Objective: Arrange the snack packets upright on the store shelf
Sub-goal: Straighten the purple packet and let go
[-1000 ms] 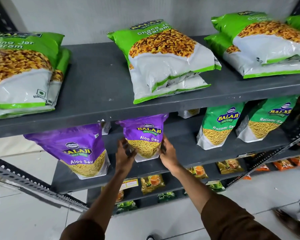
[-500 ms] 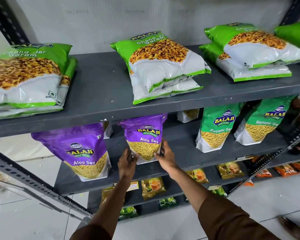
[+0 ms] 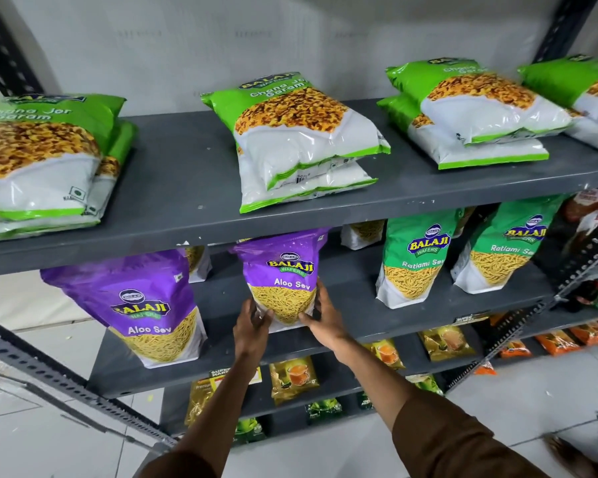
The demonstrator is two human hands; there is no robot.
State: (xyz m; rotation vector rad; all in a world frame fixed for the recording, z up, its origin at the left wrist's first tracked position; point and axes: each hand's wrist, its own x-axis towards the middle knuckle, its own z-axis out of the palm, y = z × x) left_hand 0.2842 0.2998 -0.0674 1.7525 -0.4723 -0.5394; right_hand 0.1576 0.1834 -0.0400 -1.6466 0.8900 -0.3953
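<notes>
A purple Aloo Sev packet (image 3: 280,270) stands upright on the middle shelf (image 3: 359,319). My left hand (image 3: 252,322) grips its lower left corner and my right hand (image 3: 325,315) holds its lower right side. A second purple Aloo Sev packet (image 3: 145,305) stands upright to the left. Two green Ratlami Sev packets (image 3: 415,260) (image 3: 504,250) stand upright to the right. On the top shelf (image 3: 187,188), green and white Chana Jor Garam packets lie flat in stacks at left (image 3: 38,160), centre (image 3: 304,139) and right (image 3: 477,112).
Lower shelves hold small yellow tea packets (image 3: 292,377) and orange packets (image 3: 556,343). A perforated grey metal upright (image 3: 49,377) slants across the lower left, another (image 3: 580,267) at the right. More packets lean behind the front row. White tiled floor lies below.
Both hands stay on the centre purple packet; they have slid slightly lower along its sides. The view has tilted down and back, showing more of the top shelf.
</notes>
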